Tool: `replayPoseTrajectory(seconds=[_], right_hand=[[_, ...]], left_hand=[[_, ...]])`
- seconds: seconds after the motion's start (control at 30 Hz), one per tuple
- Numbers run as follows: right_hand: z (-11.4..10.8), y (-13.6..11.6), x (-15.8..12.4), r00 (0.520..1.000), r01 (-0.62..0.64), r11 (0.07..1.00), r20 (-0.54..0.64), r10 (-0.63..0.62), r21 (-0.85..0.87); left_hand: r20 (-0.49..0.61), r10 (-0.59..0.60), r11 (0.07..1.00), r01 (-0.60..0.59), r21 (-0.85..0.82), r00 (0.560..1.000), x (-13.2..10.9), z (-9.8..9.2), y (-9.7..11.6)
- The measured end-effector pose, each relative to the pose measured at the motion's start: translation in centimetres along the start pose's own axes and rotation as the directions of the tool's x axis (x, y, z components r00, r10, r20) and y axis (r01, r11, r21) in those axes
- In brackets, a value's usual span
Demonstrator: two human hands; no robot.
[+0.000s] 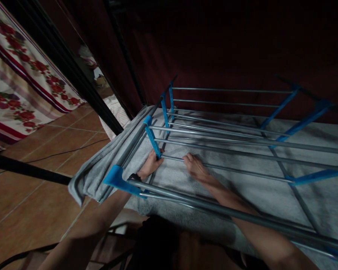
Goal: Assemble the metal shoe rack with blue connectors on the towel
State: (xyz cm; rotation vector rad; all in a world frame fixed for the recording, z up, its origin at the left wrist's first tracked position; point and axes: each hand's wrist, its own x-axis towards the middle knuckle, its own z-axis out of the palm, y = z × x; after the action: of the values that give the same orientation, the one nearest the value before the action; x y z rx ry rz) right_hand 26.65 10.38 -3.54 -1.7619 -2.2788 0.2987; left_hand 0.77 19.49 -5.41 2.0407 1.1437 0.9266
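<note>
A rack of grey metal tubes (242, 151) with blue plastic connectors lies across a grey blanket (180, 180). My left hand (151, 164) reaches in among the tubes and is closed around the lower end of a blue connector (153, 140), where a thin rod plugs in. A dark band circles that wrist. Just to the right, my right hand (195, 166) pinches the same thin metal rod (231, 167) from above. My forearms pass beneath the thick front tube (202, 204). Part of each hand's grip is hidden by the fingers.
Black posts (64, 67) stand at the left, with a dark red curtain (228, 45) behind the rack. A flowered cloth (25, 75) hangs over the tiled floor (30, 202), where a thin cable (70, 150) runs. Blue end pieces (321, 175) sit at the rack's right.
</note>
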Motion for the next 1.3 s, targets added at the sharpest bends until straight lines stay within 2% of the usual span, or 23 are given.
replayPoseTrajectory(seconds=[0.27,0.57,0.93,1.03,1.3], right_hand=[[-0.8,-0.1,-0.7,0.999,-0.03,0.997,0.016,0.029,0.075],[-1.1,0.1,-0.8,0.997,-0.013,0.994,0.078,0.004,0.104],[-2.4,-0.3,-0.9,0.99,-0.056,0.996,0.132,0.046,0.075],[-2.2,-0.2,-0.8,0.99,-0.046,0.998,0.137,0.039,0.045],[-1.5,0.1,-0.6,0.988,-0.033,0.999,0.149,0.034,-0.013]], left_hand=[[-0.028,0.051,0.995,-0.048,0.092,0.998,-0.3,0.9,-1.1],[-0.055,0.061,0.996,-0.057,0.07,0.997,-0.4,1.7,-1.4],[-0.098,0.02,0.989,-0.006,0.149,0.995,-0.6,2.2,-1.8],[-0.127,0.012,0.987,0.009,0.162,0.992,-0.7,2.4,-1.8],[-0.116,-0.053,0.975,0.077,0.208,0.992,-0.5,2.5,-0.9]])
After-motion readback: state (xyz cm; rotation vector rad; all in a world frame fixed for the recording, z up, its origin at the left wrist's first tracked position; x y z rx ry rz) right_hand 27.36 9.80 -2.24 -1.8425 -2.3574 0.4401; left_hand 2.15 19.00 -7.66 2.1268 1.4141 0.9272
